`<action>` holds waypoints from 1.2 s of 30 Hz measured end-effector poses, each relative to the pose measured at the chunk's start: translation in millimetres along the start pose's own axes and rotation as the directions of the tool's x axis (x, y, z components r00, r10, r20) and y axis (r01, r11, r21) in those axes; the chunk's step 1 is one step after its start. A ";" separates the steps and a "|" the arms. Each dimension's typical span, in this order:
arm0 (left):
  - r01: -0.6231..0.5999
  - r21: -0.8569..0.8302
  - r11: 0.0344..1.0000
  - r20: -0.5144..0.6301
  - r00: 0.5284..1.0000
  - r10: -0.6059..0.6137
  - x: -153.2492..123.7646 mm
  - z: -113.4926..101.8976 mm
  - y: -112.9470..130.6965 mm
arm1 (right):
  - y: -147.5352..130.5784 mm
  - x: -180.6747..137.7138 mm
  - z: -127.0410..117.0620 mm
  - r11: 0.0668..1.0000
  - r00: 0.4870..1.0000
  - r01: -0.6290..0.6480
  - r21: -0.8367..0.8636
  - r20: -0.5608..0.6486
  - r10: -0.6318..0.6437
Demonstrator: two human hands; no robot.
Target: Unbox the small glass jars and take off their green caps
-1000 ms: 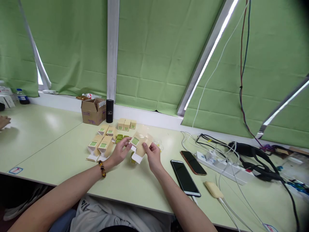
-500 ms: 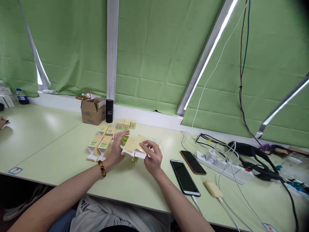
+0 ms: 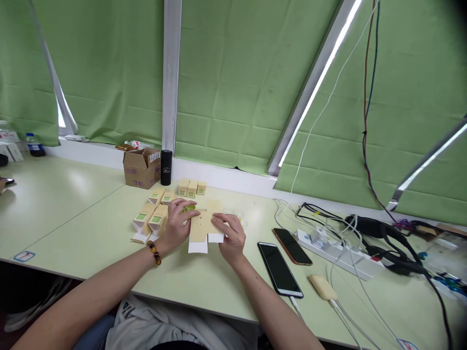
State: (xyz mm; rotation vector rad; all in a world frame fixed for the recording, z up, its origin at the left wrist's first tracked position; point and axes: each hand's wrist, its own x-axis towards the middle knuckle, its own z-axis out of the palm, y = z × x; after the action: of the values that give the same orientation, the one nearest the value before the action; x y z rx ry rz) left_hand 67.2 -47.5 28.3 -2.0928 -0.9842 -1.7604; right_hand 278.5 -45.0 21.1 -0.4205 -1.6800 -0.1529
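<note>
A small cream carton (image 3: 203,230) with its white flaps open is held over the pale green table (image 3: 91,228), plain side up. My left hand (image 3: 178,224), with a bead bracelet at the wrist, grips the carton's left edge. My right hand (image 3: 230,235) pinches its right side, fingers curled over the top. Just left lie several open cream cartons with green labels (image 3: 150,219). Three closed little boxes (image 3: 191,187) stand in a row behind. A green piece (image 3: 188,208) peeks out above my left fingers.
A brown cardboard box (image 3: 141,167) and a black cylinder (image 3: 166,167) stand by the window sill. Two phones (image 3: 283,260) lie right of my hands, then a white power strip (image 3: 335,250) with tangled cables and a black headset (image 3: 383,238). Bottles (image 3: 34,145) stand far left.
The carton was turned from label side up to plain side up and lowered toward the table. Both hands kept hold and came down with it.
</note>
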 end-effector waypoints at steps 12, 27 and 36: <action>0.567 -0.436 0.699 0.272 0.823 -0.498 1.6 4.6 8.7 | -9.2 0.7 12.0 0.770 0.802 -0.574 0.279 0.004 0.597; 0.632 -0.430 0.645 0.276 0.772 -0.573 10.6 1.6 11.7 | 55.8 41.2 22.0 0.569 0.636 -0.757 0.321 0.162 0.755; 0.547 -0.345 0.763 0.273 0.836 -0.476 -1.9 13.8 -0.4 | 197.6 64.6 -17.8 0.310 0.311 -0.950 -0.026 -0.083 0.947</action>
State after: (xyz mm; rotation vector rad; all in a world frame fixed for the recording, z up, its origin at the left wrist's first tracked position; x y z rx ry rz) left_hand 77.7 -40.0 23.0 -2.4227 -1.4632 -2.2448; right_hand 359.7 143.3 59.6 -1.4129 -1.1003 0.6881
